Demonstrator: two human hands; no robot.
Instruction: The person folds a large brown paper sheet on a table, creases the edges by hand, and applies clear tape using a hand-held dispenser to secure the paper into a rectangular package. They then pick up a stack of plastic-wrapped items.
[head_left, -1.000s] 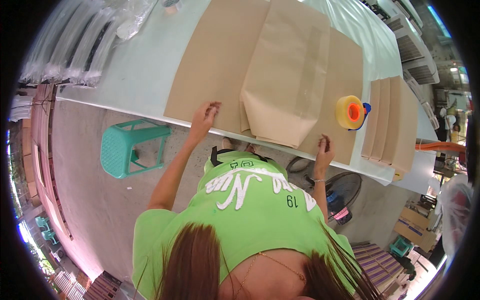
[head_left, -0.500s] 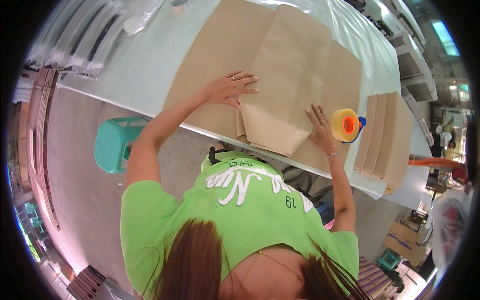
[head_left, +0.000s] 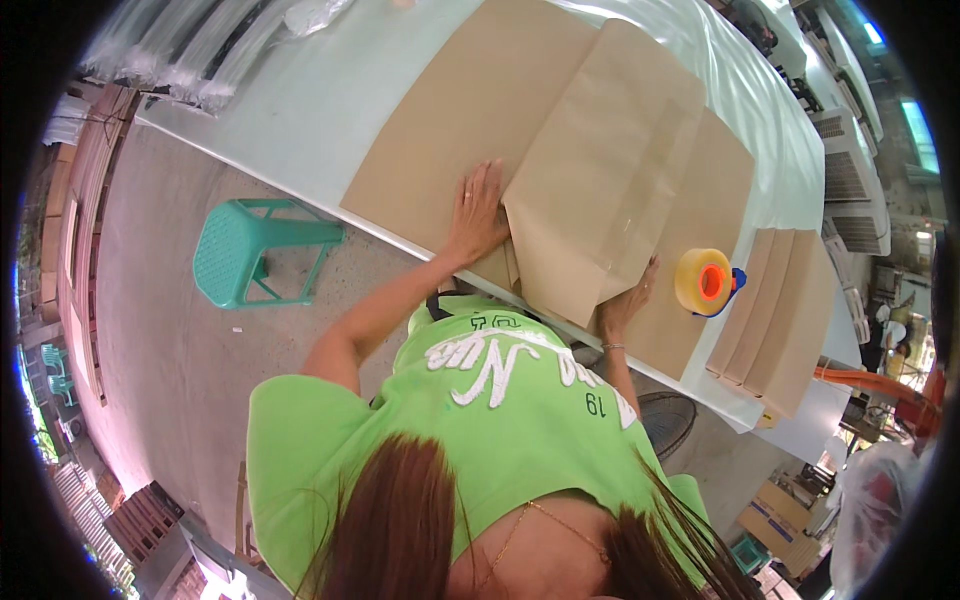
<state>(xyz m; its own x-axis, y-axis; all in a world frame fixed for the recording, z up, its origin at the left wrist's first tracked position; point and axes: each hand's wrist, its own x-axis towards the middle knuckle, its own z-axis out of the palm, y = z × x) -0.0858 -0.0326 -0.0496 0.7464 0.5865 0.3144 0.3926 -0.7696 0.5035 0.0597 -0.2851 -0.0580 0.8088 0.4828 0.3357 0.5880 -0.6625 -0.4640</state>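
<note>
Fingers (head_left: 487, 185) of our left hand (head_left: 478, 215) lie spread and flat on the big brown sheet (head_left: 450, 130), pinching nothing, just pressing down beside the left edge of the folded sheet (head_left: 610, 170). Our right hand (head_left: 628, 300) sits at that folded sheet's near corner, fingers loosely open and touching the paper; whether the thumb is tucked under the edge we cannot tell. The folded sheet lies between our two hands, on top of the bigger one, near the table (head_left: 300, 110) edge.

We judge the risk to be slippage: with only flat pressure and no grip, the top sheet could skid on the smooth one below, skewing the fold. Its near corner overhangs our side and could sag or crease. Beyond our right fingers stands a tape roll (head_left: 703, 281), then a cardboard stack (head_left: 780, 320).
</note>
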